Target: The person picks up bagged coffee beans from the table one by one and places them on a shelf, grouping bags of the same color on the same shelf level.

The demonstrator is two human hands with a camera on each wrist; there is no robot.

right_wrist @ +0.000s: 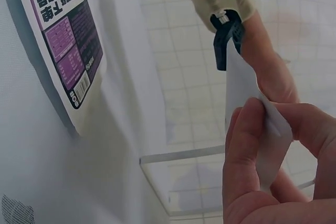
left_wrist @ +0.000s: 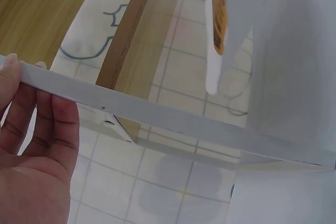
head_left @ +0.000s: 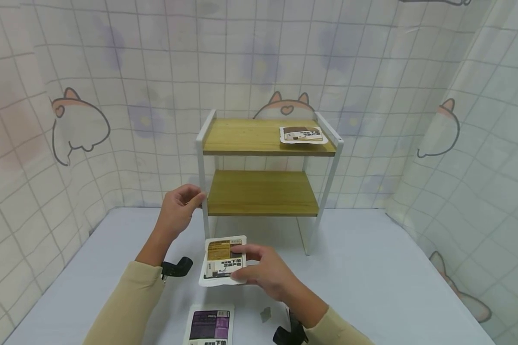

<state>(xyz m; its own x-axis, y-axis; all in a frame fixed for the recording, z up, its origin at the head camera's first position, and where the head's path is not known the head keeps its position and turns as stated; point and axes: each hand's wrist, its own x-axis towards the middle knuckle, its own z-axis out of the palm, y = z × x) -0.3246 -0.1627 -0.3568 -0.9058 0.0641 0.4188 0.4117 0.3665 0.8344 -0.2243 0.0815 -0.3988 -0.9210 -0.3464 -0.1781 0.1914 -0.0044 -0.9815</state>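
Pale table (head_left: pixel 393 287) amid cat-print tiled curtains (head_left: pixel 69 72); right fingers (head_left: pixel 241 250) pinching pouch (head_left: pixel 220 261), left fingers (head_left: pixel 194 199) curled round shelf post (head_left: pixel 205 211).

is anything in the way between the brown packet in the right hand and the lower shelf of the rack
Nothing visible blocks it. The right hand pinches the brown packet above the table in front of the rack, and the lower shelf is bare. The left hand only holds the rack's front left post, off to the side.

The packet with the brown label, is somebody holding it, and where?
Yes. The right hand pinches the brown-label packet by its right edge, lifted above the table. The left hand grips the shelf's white front post.
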